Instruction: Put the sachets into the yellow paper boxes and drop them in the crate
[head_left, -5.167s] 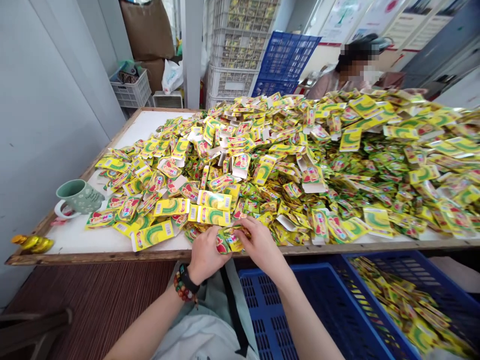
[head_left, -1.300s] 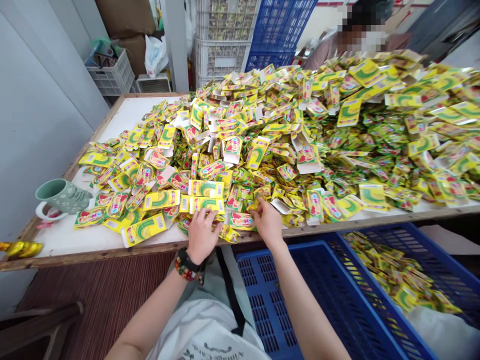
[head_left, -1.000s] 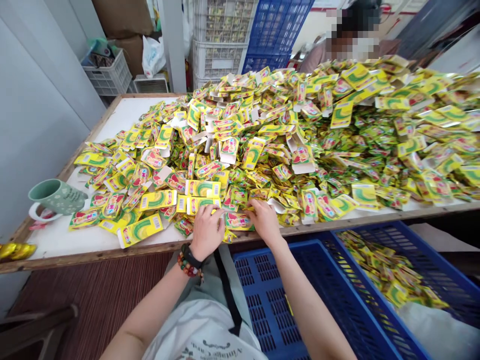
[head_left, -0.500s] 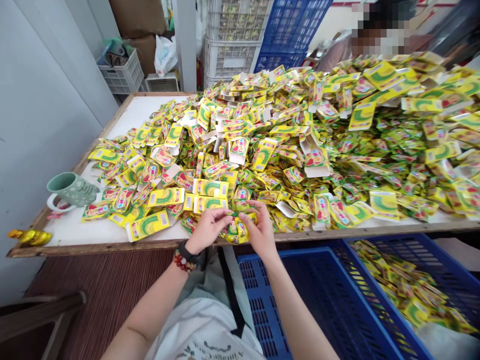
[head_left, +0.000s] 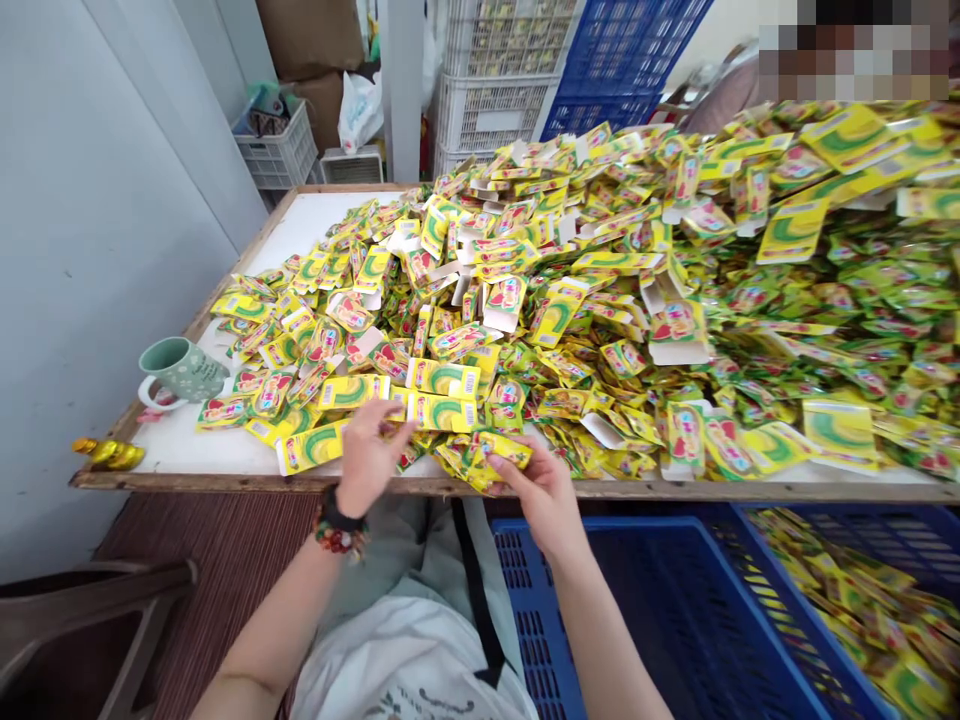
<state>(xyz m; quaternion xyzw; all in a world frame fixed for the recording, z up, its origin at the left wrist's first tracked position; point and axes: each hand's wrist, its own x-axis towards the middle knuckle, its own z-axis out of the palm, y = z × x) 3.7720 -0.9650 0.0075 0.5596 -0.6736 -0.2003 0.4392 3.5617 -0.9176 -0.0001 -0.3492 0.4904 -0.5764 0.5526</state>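
Note:
A big heap of yellow-green sachets (head_left: pixel 750 300) and flat yellow cartons (head_left: pixel 442 380) covers a white table (head_left: pixel 315 215). At the near edge my right hand (head_left: pixel 544 490) is closed on a small bundle of sachets (head_left: pixel 484 455). My left hand (head_left: pixel 367 455), with a bead bracelet at the wrist, reaches left with its fingers spread over a flat carton (head_left: pixel 311 447); it holds nothing that I can see.
A green mug (head_left: pixel 180 370) and a gold wrapper (head_left: pixel 109 453) sit at the table's left corner. Blue crates (head_left: pixel 570 620) stand below the edge, the right one (head_left: pixel 862 600) holding sachets. White and blue crates are stacked behind. Another person sits at the far right.
Both hands were pinching the sachet bundle together; now my left hand has let go and moved left toward a flat carton. My right hand keeps the bundle. The view has shifted.

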